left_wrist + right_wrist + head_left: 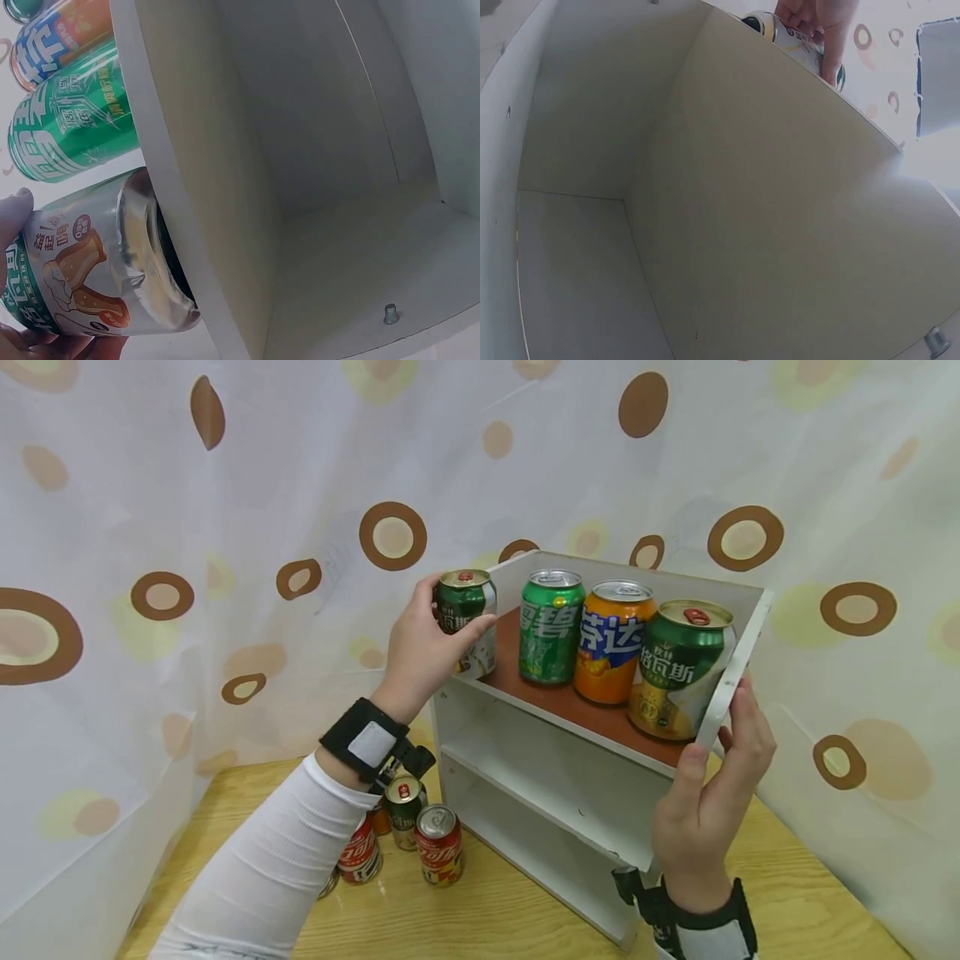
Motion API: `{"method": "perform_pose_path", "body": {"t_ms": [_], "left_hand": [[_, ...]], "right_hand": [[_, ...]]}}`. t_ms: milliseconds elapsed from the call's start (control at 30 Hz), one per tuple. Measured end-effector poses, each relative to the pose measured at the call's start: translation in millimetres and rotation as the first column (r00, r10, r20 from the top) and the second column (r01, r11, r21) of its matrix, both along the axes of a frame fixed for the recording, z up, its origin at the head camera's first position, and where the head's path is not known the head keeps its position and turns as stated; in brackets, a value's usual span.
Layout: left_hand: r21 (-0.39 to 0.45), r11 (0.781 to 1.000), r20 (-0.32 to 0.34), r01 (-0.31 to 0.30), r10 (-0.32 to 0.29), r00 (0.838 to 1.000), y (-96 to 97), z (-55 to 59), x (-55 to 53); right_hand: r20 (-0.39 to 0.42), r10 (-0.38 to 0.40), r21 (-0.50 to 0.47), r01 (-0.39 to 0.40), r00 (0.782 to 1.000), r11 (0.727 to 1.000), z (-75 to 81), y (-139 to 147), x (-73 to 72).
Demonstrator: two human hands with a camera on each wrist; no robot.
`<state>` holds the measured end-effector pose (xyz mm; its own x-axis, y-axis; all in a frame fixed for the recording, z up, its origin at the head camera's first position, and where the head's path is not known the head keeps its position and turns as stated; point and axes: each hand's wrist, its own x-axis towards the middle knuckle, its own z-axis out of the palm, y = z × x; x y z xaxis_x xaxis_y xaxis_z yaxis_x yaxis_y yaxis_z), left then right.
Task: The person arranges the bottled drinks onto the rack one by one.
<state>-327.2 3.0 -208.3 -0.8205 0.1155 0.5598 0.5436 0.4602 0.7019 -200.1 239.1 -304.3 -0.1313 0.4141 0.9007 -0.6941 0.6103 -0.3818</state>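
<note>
My left hand [427,643] grips a green and white drink can [467,597] at the left end of the shelf unit's top. In the left wrist view that can [90,262] is slightly tilted, its base at the board's front edge; I cannot tell whether it fully rests there. To its right stand a green can [552,627], an orange can [611,643] and a green and gold can [678,668], all upright. My right hand [708,802] holds the right side panel of the white shelf unit [540,760], thumb at the front edge, fingers on the outer side.
On the wooden table [517,927], left of the unit, stand a red can [439,843], a green and gold can [405,810] and another red can [361,852]; other cans are partly hidden by my left arm. A patterned curtain [300,485] hangs behind.
</note>
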Motion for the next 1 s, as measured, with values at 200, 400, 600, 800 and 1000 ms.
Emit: {"method": "perform_pose_path", "body": {"t_ms": [200, 400, 600, 800, 1000], "left_hand": [[0.013, 1.0, 0.011, 0.013, -0.013, 1.0, 6.5, 1.0, -4.8], [0.021, 1.0, 0.021, 0.013, -0.013, 1.0, 11.4, -0.8, -8.3], [0.016, 1.0, 0.019, 0.017, -0.017, 1.0, 15.2, -1.8, -11.7], [-0.006, 1.0, 0.0, 0.023, -0.023, 1.0, 16.6, -3.0, -12.9], [0.001, 0.998, 0.033, 0.07, -0.07, 0.997, 14.4, -8.5, -13.0]], "right_hand": [[0.0, -0.008, -0.004, 0.008, 1.0, 1.0, 0.9, 0.6, 0.3], [0.011, -0.004, 0.0, 0.004, 1.0, 1.0, -1.1, 0.6, 0.8], [0.004, -0.008, 0.004, 0.008, 1.0, 1.0, -0.6, 0.2, 0.2], [0.001, -0.009, -0.002, 0.009, 1.0, 1.0, -0.1, -1.1, 0.3], [0.004, -0.015, -0.008, 0.015, 1.0, 1.0, 0.0, -1.4, 0.2]]}}
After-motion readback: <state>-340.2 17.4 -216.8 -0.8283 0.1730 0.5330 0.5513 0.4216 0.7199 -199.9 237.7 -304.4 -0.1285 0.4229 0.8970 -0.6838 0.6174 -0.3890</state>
